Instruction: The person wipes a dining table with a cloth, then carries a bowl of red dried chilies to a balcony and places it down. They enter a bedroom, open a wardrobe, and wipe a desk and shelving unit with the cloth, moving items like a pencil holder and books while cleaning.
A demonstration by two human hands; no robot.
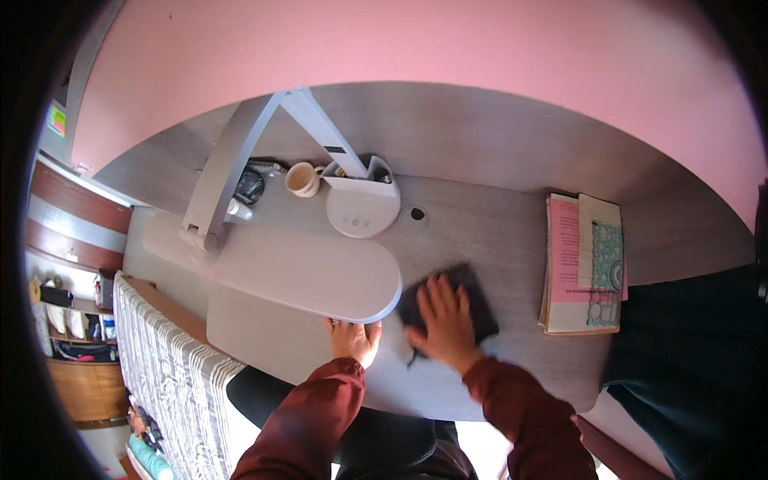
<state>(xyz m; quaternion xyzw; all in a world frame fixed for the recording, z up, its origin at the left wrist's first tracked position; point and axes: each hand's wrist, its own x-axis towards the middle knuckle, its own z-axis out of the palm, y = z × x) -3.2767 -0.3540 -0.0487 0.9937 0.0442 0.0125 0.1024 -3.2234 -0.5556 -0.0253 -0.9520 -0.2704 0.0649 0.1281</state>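
Note:
My right hand [444,318] lies palm down, fingers spread, on a dark flat item [483,312], cloth or a notebook, on the grey desk [516,372]; a short cord or strap shows at its lower left. The item looks slightly blurred. My left hand [353,342] rests on the desk below the rounded end of the desk lamp's pale head [312,276], which hides part of its fingers. A ring shows on one finger. I cannot tell whether the left hand holds anything. Behind stands the round lamp base [363,210] with a built-in holder.
A mug [303,180], a small white bottle [240,209] and a black coiled item [249,185] stand at the back left. Papers with a green stencil ruler [607,270] lie at right. A round cable hole [415,215] sits beside the lamp base. The lamp arm [231,168] rises at left.

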